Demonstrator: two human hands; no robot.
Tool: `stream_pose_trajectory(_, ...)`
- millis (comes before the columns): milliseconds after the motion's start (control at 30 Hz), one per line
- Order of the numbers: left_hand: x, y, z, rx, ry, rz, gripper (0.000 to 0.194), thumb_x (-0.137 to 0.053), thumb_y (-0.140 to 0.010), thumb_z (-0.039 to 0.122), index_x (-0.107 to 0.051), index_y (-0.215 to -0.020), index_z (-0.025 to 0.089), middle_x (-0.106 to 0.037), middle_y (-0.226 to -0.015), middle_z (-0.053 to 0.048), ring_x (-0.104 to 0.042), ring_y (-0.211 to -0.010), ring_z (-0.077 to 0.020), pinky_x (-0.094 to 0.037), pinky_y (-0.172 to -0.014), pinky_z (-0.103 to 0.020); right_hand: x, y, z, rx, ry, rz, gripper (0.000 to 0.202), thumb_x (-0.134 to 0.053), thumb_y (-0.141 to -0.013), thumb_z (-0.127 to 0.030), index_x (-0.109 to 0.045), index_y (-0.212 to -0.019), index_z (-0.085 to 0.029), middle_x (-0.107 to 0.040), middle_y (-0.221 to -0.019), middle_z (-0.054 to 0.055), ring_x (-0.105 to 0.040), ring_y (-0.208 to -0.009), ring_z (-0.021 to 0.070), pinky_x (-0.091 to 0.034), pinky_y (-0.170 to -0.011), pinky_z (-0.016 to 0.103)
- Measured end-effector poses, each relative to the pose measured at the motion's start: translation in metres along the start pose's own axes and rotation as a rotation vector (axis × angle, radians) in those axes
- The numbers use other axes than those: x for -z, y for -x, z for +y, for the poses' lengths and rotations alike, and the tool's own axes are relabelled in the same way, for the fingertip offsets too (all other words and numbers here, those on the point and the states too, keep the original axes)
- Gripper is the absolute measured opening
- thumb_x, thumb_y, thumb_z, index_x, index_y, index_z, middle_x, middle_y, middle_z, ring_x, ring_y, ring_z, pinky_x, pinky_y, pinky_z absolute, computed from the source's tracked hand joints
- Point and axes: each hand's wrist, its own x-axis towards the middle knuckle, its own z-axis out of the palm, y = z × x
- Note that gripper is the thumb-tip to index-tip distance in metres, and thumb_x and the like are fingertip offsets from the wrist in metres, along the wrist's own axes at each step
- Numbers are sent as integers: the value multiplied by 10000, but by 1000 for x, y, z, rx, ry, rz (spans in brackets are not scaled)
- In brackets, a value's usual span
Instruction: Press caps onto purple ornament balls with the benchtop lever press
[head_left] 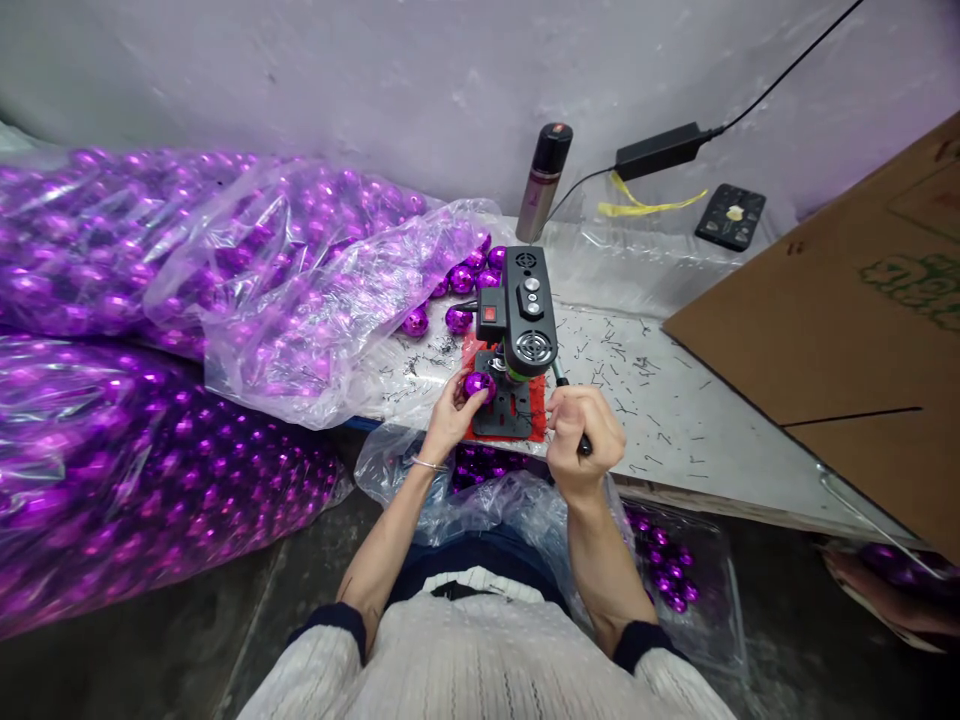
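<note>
A shiny purple ball is pinched in the fingers of my left hand, beside the base of a small black drill press. My right hand is wrapped round the black lever handle on the press's right side. The press's lower end, near the ball, is partly hidden under its head. Beneath the metal base plate lies a red mat. Several more purple balls sit on the table just behind and left of the press.
Large clear bags of purple balls fill the left. A spray can, a power adapter and a black flat device are at the back. A cardboard box stands right. Dark shavings litter the white tabletop. Below, a bag holds more balls.
</note>
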Motion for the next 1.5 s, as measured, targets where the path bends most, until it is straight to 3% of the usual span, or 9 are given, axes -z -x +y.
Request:
stream_pose_trajectory(200,-13,6,-8,-189,-425,-38,615,-814,-829,435,-618,-1361,198,-728,-1281,-125,-694,-1192,-297,-532,-1071,-445,1,2,1,23,9,-20,275,-488,-961,-93,-523,-719,-217,-615,-691,-7,-605,-665,121,-448,-606,269)
stream_pose_trajectory(467,-11,-2,-11,-472,-590,-65,577,-793,-849,466,-628,-1333,196,-711,-1305,-151,-668,-1235,-311,-521,-1075,-486,2,6,3,48,56,-35,252,-487,-961,-104,-538,-748,-227,-632,-692,0,-620,-653,129,-463,-575,269)
stream_pose_trajectory(900,-27,-3,-34,-480,-528,-6,663,-792,-819,557,-619,-1353,204,-705,-1292,-144,-662,-1210,-313,-499,-1065,-495,1,8,3,69,24,-28,250,-473,-973,-136,-517,-745,-228,-612,-696,-4,-599,-635,122,-458,-569,256)
stream_pose_trajectory(1267,-27,0,-35,-477,-555,6,651,-787,-822,568,-631,-1337,201,-717,-1246,-151,-663,-1192,-327,-497,-1053,-502,-12,52,29,79,-1,45,273,-437,-1014,-238,-556,-768,-223,-647,-747,11,-615,-640,131,-527,-617,295)
stream_pose_trajectory(1500,-26,1,-35,-471,-565,5,640,-782,-823,577,-631,-1331,218,-720,-1234,-133,-666,-1184,-321,-500,-1048,-501,-18,63,37,89,-2,98,265,-432,-1024,-276,-555,-793,-233,-654,-756,4,-605,-632,144,-532,-687,360)
